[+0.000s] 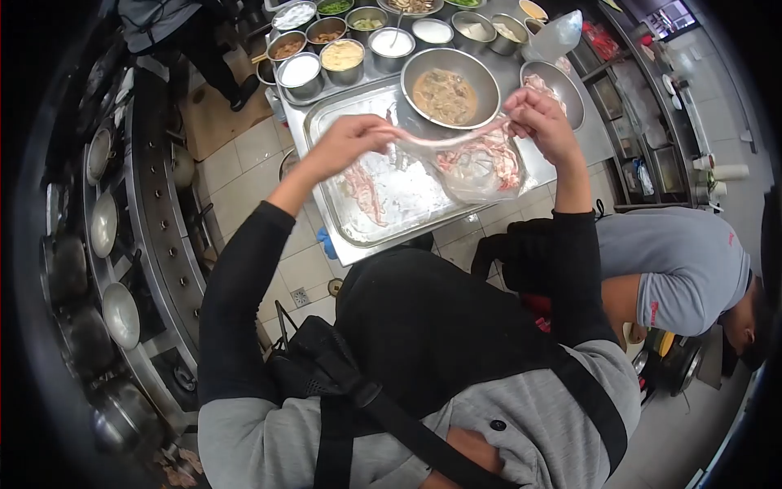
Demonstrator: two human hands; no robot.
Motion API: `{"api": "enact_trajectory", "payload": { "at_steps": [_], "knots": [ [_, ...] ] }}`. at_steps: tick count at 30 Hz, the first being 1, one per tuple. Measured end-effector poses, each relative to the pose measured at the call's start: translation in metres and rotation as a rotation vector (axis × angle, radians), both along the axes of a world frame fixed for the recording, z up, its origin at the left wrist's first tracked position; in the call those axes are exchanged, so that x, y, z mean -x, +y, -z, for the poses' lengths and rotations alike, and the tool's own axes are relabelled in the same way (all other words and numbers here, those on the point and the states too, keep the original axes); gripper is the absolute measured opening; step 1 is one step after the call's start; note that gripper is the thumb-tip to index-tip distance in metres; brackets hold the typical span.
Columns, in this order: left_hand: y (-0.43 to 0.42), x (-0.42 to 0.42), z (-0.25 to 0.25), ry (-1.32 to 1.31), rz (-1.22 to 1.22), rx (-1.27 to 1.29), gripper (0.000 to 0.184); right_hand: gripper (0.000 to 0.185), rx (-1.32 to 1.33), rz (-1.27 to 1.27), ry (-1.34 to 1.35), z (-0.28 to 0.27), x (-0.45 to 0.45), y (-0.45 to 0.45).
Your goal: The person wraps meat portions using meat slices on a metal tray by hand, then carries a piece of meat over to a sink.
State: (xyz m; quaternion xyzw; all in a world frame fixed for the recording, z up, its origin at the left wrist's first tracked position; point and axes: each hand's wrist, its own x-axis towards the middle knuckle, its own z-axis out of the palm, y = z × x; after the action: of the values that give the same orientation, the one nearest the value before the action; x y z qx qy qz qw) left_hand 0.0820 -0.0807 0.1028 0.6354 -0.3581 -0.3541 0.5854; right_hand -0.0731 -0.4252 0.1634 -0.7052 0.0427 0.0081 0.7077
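A long pinkish strip of raw meat (440, 142) hangs in a shallow curve between my two hands. My left hand (356, 143) pinches its left end above the metal tray (358, 236). The other end is in the closed fingers of my right hand (541, 122), near the rim of a bowl. Under the strip, a clear plastic bag (481, 175) with more raw meat lies over the tray's right side. Another piece of meat (364, 191) lies flat in the tray at the left.
Behind the tray stands a steel bowl of marinated food (444, 96), with a bowl of raw meat (555, 85) to its right. Several metal containers (342, 61) line the back. One person (680, 253) bends down at the right; another (175, 37) stands at the upper left.
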Motion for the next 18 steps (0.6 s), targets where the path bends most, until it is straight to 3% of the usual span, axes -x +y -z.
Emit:
{"api": "enact_trajectory", "payload": {
  "at_steps": [2,3,4,5,6,8,9,12,14,16,18],
  "knots": [
    [-0.035,0.023,-0.012,-0.199,0.175,-0.191,0.035,0.014,0.261,0.09,0.038,0.027,0.012,-0.019],
    [-0.052,0.039,-0.005,-0.137,0.246,0.011,0.039,0.017,0.447,0.107,0.101,0.044,0.016,-0.03],
    [-0.069,0.046,0.021,-0.369,0.248,0.056,0.044,0.019,0.633,0.126,0.166,0.053,0.02,-0.037],
    [-0.087,0.05,0.047,-0.548,0.227,-0.041,0.043,0.028,1.19,0.143,0.225,0.05,0.029,-0.025],
    [-0.1,0.053,0.066,-0.724,0.206,-0.138,0.042,0.031,1.399,0.137,0.289,0.073,0.038,-0.03],
    [-0.109,0.052,0.075,-0.834,0.23,-0.434,0.04,0.024,1.291,0.143,0.37,0.08,0.03,-0.01],
    [-0.111,0.051,0.077,-0.887,0.238,-0.587,0.04,0.023,1.192,0.116,0.272,0.085,0.027,0.005],
    [-0.096,0.052,0.078,-0.903,-0.026,-0.548,0.04,0.021,0.974,0.104,-0.127,0.136,0.011,0.039],
    [-0.09,0.049,0.08,-0.817,-0.024,-0.665,0.047,0.023,1.016,0.12,-0.205,0.17,0.002,0.039],
    [-0.081,0.04,0.078,-0.797,0.0,-0.765,0.051,0.024,1.003,0.099,-0.23,0.167,-0.006,0.04],
    [-0.069,0.036,0.079,-0.676,0.029,-0.691,0.051,0.025,0.931,0.031,-0.181,0.15,0.001,0.034]
  ]
}}
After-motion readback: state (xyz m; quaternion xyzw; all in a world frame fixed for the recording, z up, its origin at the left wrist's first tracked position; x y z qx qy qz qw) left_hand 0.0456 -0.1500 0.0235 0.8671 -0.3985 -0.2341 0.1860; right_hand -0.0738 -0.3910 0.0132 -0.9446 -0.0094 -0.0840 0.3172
